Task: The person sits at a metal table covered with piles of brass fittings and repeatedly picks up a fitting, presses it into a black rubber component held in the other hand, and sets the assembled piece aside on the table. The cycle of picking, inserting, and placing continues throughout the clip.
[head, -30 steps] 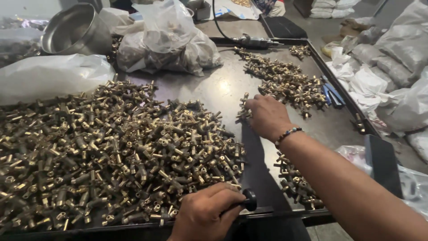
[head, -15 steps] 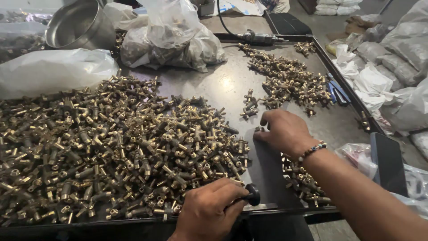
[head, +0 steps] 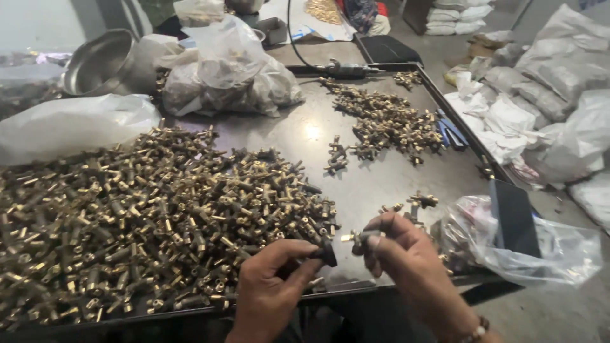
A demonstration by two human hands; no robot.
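My left hand (head: 270,286) grips a small black-handled tool (head: 325,254) at the near edge of the metal tray (head: 356,190). My right hand (head: 406,260) pinches a small brass fitting (head: 356,239) right in front of the tool's tip. A big heap of brass fittings (head: 146,216) covers the tray's left half, just left of both hands. A smaller pile of brass fittings (head: 381,121) lies at the far right of the tray. A few loose fittings (head: 337,155) sit in the middle and others (head: 416,202) just beyond my right hand.
A steel bowl (head: 101,60) and stuffed plastic bags (head: 222,70) stand at the tray's far side. A power tool with cord (head: 340,68) lies at the far rim. A clear bag (head: 527,248) hangs off the tray's right corner, and white sacks (head: 546,95) are piled on the floor at right.
My right hand has pulled back from the middle of the tray to the near edge, now holding a fitting. My left hand has lifted the black tool to meet it.
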